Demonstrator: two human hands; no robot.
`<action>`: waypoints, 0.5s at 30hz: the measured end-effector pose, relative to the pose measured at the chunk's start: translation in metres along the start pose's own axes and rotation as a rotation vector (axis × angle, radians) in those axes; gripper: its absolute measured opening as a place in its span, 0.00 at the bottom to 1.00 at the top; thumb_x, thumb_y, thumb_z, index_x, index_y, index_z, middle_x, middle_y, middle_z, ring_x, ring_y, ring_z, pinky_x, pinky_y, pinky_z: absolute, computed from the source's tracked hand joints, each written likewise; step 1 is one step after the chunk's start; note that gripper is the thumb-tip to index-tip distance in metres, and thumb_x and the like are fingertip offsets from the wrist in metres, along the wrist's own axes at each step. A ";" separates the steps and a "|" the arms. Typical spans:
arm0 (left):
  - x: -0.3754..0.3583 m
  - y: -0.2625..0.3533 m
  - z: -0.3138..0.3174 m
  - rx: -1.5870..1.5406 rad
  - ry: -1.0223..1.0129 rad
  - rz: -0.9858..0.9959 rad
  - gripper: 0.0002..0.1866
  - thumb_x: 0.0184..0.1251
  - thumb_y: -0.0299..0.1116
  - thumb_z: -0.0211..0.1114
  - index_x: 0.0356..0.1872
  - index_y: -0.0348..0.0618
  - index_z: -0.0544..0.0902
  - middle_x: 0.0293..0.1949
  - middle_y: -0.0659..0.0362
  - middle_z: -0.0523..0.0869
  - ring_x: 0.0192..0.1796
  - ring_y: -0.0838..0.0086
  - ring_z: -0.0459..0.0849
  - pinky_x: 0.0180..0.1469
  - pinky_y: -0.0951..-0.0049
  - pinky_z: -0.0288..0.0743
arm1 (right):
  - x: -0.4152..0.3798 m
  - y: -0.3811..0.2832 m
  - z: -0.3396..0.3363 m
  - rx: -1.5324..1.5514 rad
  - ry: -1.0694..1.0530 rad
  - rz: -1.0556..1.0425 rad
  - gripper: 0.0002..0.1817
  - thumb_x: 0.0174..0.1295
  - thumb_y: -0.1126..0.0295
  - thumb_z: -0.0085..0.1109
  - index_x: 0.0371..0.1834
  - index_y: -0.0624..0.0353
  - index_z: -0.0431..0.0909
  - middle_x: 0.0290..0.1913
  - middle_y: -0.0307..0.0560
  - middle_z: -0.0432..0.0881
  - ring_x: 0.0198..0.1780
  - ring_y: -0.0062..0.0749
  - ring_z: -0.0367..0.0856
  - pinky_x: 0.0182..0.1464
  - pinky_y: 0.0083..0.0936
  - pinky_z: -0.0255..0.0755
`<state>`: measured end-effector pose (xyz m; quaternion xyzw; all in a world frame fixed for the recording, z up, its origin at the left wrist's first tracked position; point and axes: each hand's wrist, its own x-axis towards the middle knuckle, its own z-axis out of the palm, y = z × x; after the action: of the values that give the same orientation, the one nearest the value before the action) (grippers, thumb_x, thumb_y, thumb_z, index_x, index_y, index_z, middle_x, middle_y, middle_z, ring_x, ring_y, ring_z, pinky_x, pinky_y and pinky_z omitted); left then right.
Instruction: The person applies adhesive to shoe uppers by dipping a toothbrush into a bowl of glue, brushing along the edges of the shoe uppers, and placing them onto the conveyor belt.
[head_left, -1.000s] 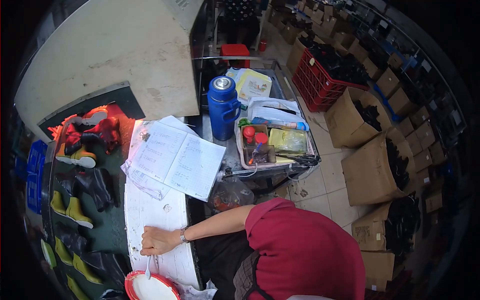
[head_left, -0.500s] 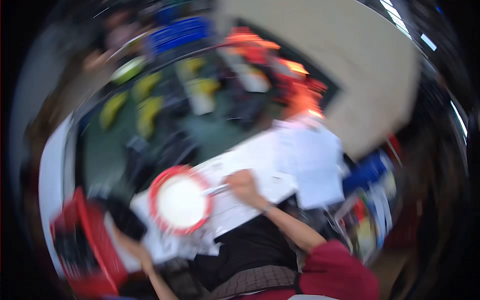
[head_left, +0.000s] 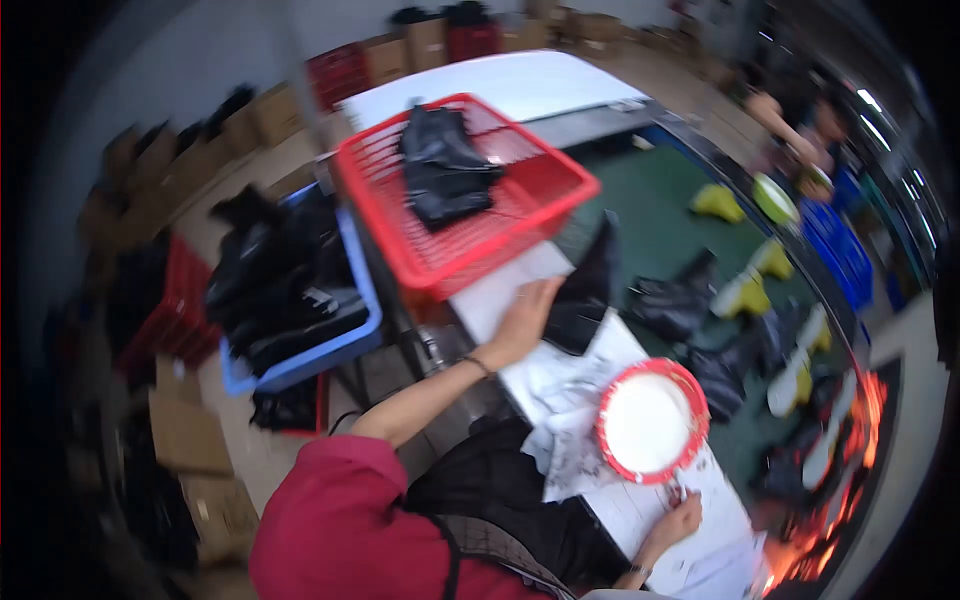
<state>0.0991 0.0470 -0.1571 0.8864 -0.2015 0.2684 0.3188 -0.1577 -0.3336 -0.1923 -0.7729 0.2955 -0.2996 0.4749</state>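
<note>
A black leather boot upper (head_left: 590, 290) is at the near edge of the green worktable, its narrow end pointing to the far side. My left hand (head_left: 528, 318) is closed on its near side, with the fingertips partly hidden. Beside a red-rimmed bowl of white liquid (head_left: 648, 422), my right hand (head_left: 682, 516) is closed around a thin brush (head_left: 676, 492), whose tip is hard to make out. Crumpled paper (head_left: 565, 425) lies between the bowl and my lap, on a white board (head_left: 625, 512).
A red plastic basket (head_left: 545, 215) holds another black upper (head_left: 445, 165). Left of it, a blue crate (head_left: 362, 345) is piled with black uppers. Dark uppers and yellow-white shoe forms (head_left: 745, 295) stand on the green table (head_left: 660, 190). An orange glow (head_left: 800, 550) shows at the right. Another person's arm (head_left: 780, 125) is across the table.
My view has swung left, bringing the red basket and blue crate into full sight. My left hand has gone from beside the basket to the black boot upper. My right hand remains near the bowl.
</note>
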 end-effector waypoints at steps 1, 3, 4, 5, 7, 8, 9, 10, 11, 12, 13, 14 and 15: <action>0.000 0.000 -0.003 0.023 0.026 0.020 0.37 0.61 0.16 0.54 0.76 0.34 0.65 0.61 0.40 0.77 0.64 0.44 0.76 0.69 0.52 0.72 | 0.008 0.025 -0.001 0.077 -0.014 -0.013 0.22 0.84 0.64 0.46 0.44 0.72 0.86 0.35 0.49 0.85 0.40 0.31 0.81 0.44 0.30 0.76; -0.001 0.001 -0.005 0.024 0.004 -0.001 0.37 0.61 0.18 0.55 0.77 0.33 0.64 0.61 0.40 0.75 0.64 0.45 0.76 0.69 0.53 0.72 | 0.022 0.066 -0.006 0.103 -0.036 0.018 0.24 0.84 0.60 0.49 0.52 0.76 0.84 0.43 0.52 0.88 0.45 0.29 0.85 0.45 0.24 0.81; -0.002 0.001 -0.005 0.042 -0.005 0.005 0.38 0.61 0.18 0.56 0.77 0.32 0.63 0.61 0.40 0.75 0.64 0.45 0.75 0.69 0.54 0.72 | 0.025 0.071 -0.008 0.047 -0.036 0.056 0.25 0.84 0.58 0.49 0.54 0.76 0.83 0.44 0.53 0.89 0.46 0.29 0.85 0.46 0.26 0.82; -0.003 0.002 -0.006 0.059 0.003 -0.002 0.38 0.61 0.18 0.56 0.77 0.32 0.63 0.62 0.40 0.74 0.64 0.45 0.75 0.70 0.54 0.72 | 0.029 0.065 -0.010 0.016 -0.110 0.080 0.27 0.84 0.55 0.50 0.58 0.76 0.81 0.48 0.56 0.88 0.48 0.32 0.85 0.47 0.28 0.82; -0.005 0.000 -0.004 0.080 0.026 0.015 0.39 0.61 0.18 0.57 0.78 0.31 0.62 0.62 0.40 0.73 0.64 0.45 0.75 0.71 0.53 0.71 | 0.001 -0.003 -0.009 -0.245 -0.030 -0.364 0.20 0.83 0.65 0.50 0.41 0.73 0.82 0.29 0.61 0.81 0.28 0.51 0.76 0.33 0.43 0.74; -0.005 -0.002 -0.001 0.088 0.046 0.038 0.39 0.60 0.18 0.57 0.78 0.31 0.61 0.61 0.40 0.73 0.64 0.45 0.75 0.71 0.53 0.71 | -0.003 -0.010 -0.012 -0.239 -0.058 -0.373 0.20 0.83 0.65 0.50 0.41 0.73 0.82 0.29 0.61 0.81 0.28 0.51 0.76 0.33 0.43 0.74; -0.005 -0.004 0.001 0.090 0.057 0.043 0.39 0.61 0.18 0.57 0.78 0.32 0.61 0.61 0.41 0.73 0.64 0.46 0.75 0.72 0.53 0.70 | -0.004 -0.012 -0.015 -0.208 -0.092 -0.312 0.18 0.83 0.63 0.51 0.47 0.73 0.79 0.35 0.62 0.80 0.32 0.49 0.76 0.36 0.42 0.75; -0.005 -0.004 0.001 0.085 0.044 0.033 0.39 0.61 0.19 0.57 0.78 0.32 0.61 0.61 0.41 0.73 0.63 0.47 0.75 0.71 0.54 0.71 | -0.002 -0.012 -0.019 -0.178 -0.127 -0.252 0.18 0.83 0.62 0.51 0.54 0.72 0.75 0.41 0.63 0.80 0.36 0.48 0.77 0.40 0.41 0.75; -0.005 -0.004 0.000 0.092 0.038 0.025 0.39 0.61 0.19 0.57 0.78 0.32 0.61 0.60 0.42 0.73 0.62 0.47 0.75 0.70 0.55 0.71 | 0.000 -0.010 -0.020 -0.150 -0.162 -0.191 0.21 0.82 0.61 0.52 0.60 0.72 0.72 0.47 0.63 0.80 0.41 0.47 0.78 0.44 0.40 0.76; -0.005 -0.004 0.001 0.098 0.030 0.017 0.39 0.62 0.19 0.56 0.78 0.32 0.61 0.60 0.42 0.74 0.62 0.48 0.75 0.70 0.56 0.72 | 0.002 -0.009 -0.021 -0.122 -0.196 -0.129 0.24 0.82 0.59 0.52 0.66 0.72 0.68 0.53 0.64 0.79 0.45 0.46 0.79 0.48 0.40 0.76; -0.006 -0.004 0.002 0.088 0.042 0.014 0.41 0.58 0.18 0.58 0.78 0.34 0.62 0.60 0.44 0.73 0.63 0.49 0.75 0.69 0.57 0.73 | 0.002 -0.010 -0.022 -0.096 -0.228 -0.064 0.29 0.82 0.58 0.52 0.73 0.72 0.65 0.59 0.65 0.79 0.49 0.45 0.80 0.52 0.39 0.77; -0.005 -0.002 0.001 0.084 0.043 0.006 0.41 0.59 0.18 0.58 0.78 0.34 0.62 0.60 0.44 0.73 0.63 0.50 0.75 0.69 0.58 0.73 | -0.002 -0.024 -0.023 -0.072 -0.258 0.002 0.34 0.81 0.56 0.53 0.79 0.71 0.61 0.65 0.65 0.78 0.54 0.44 0.81 0.56 0.38 0.77; -0.005 -0.001 -0.001 0.086 0.043 0.007 0.40 0.59 0.18 0.58 0.78 0.34 0.62 0.60 0.45 0.73 0.63 0.50 0.75 0.69 0.58 0.73 | -0.007 -0.040 -0.019 -0.131 -0.159 -0.059 0.30 0.81 0.59 0.53 0.74 0.73 0.66 0.55 0.63 0.82 0.47 0.44 0.80 0.53 0.39 0.76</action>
<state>0.0959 0.0494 -0.1603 0.8926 -0.1861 0.2968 0.2837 -0.1696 -0.3235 -0.1501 -0.8320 0.2529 -0.2314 0.4362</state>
